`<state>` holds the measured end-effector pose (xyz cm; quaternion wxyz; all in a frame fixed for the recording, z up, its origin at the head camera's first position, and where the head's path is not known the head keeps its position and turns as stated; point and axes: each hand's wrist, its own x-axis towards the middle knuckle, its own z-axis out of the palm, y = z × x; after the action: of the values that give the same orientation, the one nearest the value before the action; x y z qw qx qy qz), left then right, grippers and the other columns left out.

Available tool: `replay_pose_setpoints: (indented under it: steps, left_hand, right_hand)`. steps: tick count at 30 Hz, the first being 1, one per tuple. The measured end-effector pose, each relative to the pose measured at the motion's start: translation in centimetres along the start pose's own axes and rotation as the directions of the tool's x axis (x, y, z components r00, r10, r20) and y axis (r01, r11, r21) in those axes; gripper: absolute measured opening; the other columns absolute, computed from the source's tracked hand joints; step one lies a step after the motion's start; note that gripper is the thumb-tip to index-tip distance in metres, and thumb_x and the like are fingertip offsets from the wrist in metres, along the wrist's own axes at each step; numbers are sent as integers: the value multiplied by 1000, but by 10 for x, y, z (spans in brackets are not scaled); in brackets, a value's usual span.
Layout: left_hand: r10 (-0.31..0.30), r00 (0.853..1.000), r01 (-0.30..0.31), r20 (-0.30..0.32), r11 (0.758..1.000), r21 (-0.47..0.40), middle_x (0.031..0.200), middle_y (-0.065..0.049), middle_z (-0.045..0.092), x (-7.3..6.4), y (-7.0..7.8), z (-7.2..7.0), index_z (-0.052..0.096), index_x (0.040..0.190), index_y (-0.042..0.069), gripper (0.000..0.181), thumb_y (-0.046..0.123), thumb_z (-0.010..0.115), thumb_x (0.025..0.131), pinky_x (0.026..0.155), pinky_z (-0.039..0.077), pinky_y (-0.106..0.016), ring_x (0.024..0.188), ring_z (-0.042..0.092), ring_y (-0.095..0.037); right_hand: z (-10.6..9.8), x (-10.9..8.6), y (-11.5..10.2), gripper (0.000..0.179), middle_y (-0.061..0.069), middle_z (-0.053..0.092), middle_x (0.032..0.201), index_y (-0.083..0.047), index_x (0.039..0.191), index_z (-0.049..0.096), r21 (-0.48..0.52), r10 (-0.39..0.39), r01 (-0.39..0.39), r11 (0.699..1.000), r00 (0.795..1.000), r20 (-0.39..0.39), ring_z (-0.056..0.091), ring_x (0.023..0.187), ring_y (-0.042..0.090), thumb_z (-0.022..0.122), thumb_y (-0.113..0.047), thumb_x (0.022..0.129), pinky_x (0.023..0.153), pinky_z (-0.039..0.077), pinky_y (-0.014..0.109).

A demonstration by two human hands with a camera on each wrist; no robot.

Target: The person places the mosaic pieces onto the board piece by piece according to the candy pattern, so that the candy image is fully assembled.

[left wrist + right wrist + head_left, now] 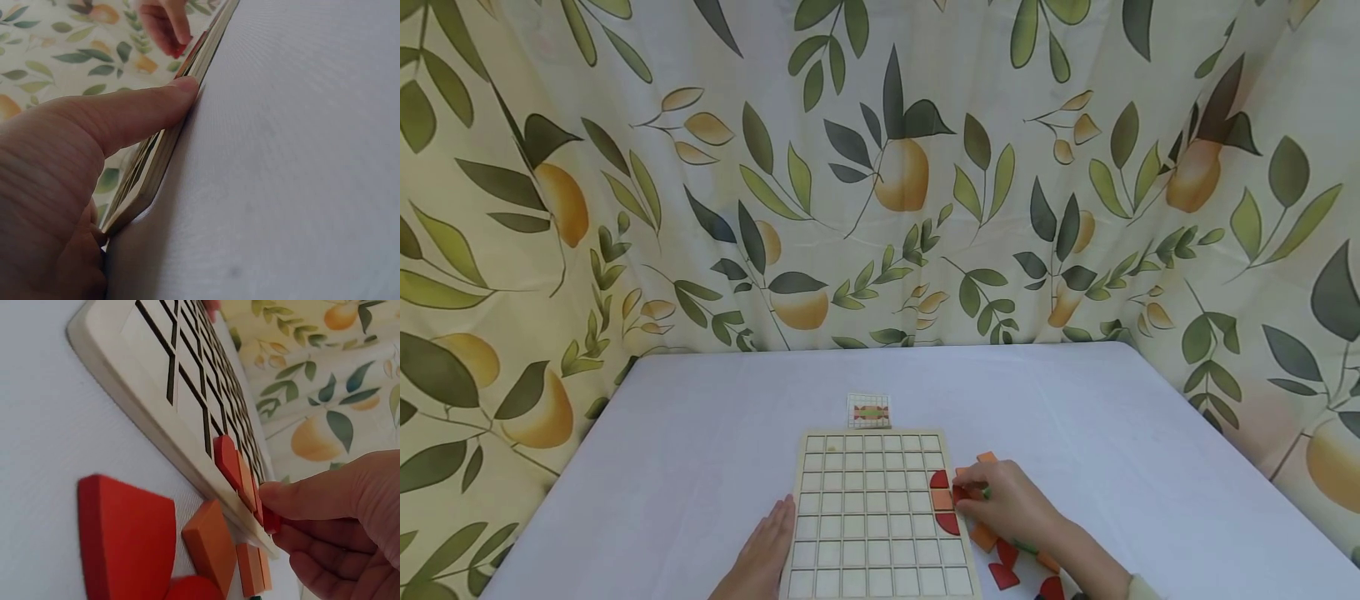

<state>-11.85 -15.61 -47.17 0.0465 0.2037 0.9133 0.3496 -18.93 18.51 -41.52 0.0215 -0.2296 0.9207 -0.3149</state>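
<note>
A pale wooden grid board (844, 529) lies on the white table. My left hand (766, 542) rests along its left edge, fingers straight, and in the left wrist view the thumb (147, 112) lies on the rim. At the opposite edge my right hand (1011, 500) pinches a small red piece (270, 520) between thumb and fingers, right at the rim. In the right-hand column sit an orange square (942, 500), a red rounded piece (939, 479) above it and another red rounded piece (948, 523) below.
Loose red pieces (1003, 575), orange pieces (983, 537) and some green ones lie right of the board, partly under my right forearm. A small pattern card (870, 411) with a red, orange and green design sits beyond the far edge. A fruit-print curtain (880, 250) hangs behind the table.
</note>
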Motion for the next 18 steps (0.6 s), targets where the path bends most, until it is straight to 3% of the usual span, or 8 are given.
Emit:
replay_pose_setpoints:
  steps: [6,11,18]
  left_hand:
    - [13,1000,-13,-13,1000,24,142,-37,14,-1,1,0,9,137,-19,130,65,72,60,89,-16,-4,131,12,-46]
    - [8,1000,-8,-10,1000,19,142,-37,14,-1,2,0,9,137,-19,129,64,72,61,89,-16,-4,132,12,-46]
    - [7,1000,-7,-11,1000,18,142,-37,14,-1,2,-1,9,137,-19,130,64,72,60,89,-16,-4,131,11,-46]
  right_hand:
    - [6,12,-2,17,-3,67,91,-8,94,72,50,-7,7,999,1000,16,60,84,11,73,-10,77,70,50,24]
    - [10,19,-3,15,0,68,89,-5,92,72,83,-69,67,994,997,19,61,78,12,73,-8,77,67,51,25]
    - [16,26,-6,16,-1,67,87,-6,89,72,19,-108,109,994,993,-38,55,71,11,76,-8,74,60,47,23]
